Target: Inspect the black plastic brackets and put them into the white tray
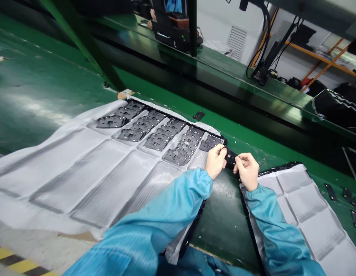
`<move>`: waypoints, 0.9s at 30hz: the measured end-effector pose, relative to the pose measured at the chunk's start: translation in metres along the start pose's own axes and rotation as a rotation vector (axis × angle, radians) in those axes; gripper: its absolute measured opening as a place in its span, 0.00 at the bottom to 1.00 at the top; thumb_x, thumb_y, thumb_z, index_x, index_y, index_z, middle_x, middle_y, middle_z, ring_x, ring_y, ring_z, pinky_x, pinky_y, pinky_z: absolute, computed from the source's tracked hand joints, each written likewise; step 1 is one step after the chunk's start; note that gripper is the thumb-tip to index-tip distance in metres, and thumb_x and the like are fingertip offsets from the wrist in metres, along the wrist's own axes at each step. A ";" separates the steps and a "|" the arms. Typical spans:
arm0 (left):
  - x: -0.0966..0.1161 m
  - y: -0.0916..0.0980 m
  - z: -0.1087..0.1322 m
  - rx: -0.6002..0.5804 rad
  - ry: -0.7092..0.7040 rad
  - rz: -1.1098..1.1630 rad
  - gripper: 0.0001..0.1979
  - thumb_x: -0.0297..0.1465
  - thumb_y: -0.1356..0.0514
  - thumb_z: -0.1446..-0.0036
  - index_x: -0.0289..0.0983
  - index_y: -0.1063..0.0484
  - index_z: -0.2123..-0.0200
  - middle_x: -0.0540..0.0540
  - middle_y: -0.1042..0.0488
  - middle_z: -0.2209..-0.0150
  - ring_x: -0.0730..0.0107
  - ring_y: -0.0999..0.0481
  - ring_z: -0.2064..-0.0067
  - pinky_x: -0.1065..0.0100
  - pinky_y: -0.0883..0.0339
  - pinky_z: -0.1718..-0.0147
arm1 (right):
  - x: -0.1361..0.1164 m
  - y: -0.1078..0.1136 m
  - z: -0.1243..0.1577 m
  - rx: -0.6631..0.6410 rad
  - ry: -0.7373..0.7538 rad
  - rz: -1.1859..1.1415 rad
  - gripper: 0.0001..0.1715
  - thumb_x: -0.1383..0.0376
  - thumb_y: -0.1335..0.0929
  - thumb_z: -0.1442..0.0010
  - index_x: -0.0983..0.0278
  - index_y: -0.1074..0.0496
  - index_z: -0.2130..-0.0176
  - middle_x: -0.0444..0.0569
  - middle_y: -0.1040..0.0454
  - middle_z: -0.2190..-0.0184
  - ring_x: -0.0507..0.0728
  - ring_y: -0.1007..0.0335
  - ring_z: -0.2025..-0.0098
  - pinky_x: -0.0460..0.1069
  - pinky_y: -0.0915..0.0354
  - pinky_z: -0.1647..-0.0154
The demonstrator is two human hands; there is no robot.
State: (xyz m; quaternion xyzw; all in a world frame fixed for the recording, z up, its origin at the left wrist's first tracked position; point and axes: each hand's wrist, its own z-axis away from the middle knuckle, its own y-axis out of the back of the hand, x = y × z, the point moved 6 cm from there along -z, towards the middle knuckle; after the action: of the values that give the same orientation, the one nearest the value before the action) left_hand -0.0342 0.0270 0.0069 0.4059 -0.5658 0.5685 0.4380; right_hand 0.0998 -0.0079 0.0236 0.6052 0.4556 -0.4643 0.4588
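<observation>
A small black plate with holes is pinched between my two hands, above the gap between two lined trays. My left hand grips its left end, and my right hand has hold of its right end. To the left lies a compartmented tray with a whitish liner. Its far compartments hold rows of similar black plates; the nearer compartments show bare liner. The row closest to my left hand is partly covered by that hand.
A second lined tray lies on the right. Beyond it several loose black pieces rest on the green bench. One black plate lies behind the left tray. A green post slants up at the left, and cables hang at the back.
</observation>
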 end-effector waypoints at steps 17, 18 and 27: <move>0.002 0.000 0.004 0.007 -0.075 -0.134 0.09 0.34 0.48 0.42 0.37 0.39 0.72 0.54 0.40 0.78 0.81 0.43 0.81 0.79 0.48 0.86 | -0.002 0.001 0.003 0.025 0.017 0.039 0.12 0.57 0.32 0.42 0.63 0.37 0.67 0.37 0.34 0.86 0.50 0.35 0.86 0.44 0.37 0.84; 0.002 0.000 0.004 0.003 -0.078 -0.142 0.09 0.34 0.49 0.42 0.37 0.39 0.72 0.54 0.40 0.78 0.81 0.43 0.81 0.79 0.48 0.86 | -0.002 0.001 0.003 0.026 0.018 0.042 0.13 0.57 0.32 0.42 0.63 0.37 0.67 0.37 0.34 0.86 0.50 0.35 0.86 0.44 0.37 0.85; -0.002 -0.002 0.003 -0.039 -0.039 -0.025 0.10 0.37 0.50 0.40 0.37 0.37 0.69 0.55 0.41 0.79 0.83 0.43 0.85 0.78 0.51 0.87 | -0.003 0.002 0.001 0.030 0.024 0.016 0.12 0.58 0.32 0.42 0.63 0.37 0.66 0.37 0.34 0.86 0.49 0.35 0.86 0.43 0.37 0.84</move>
State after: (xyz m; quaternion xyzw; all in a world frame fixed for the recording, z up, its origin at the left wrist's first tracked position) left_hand -0.0316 0.0242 0.0059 0.4152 -0.5800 0.5440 0.4418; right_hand 0.1016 -0.0100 0.0263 0.6213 0.4492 -0.4602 0.4477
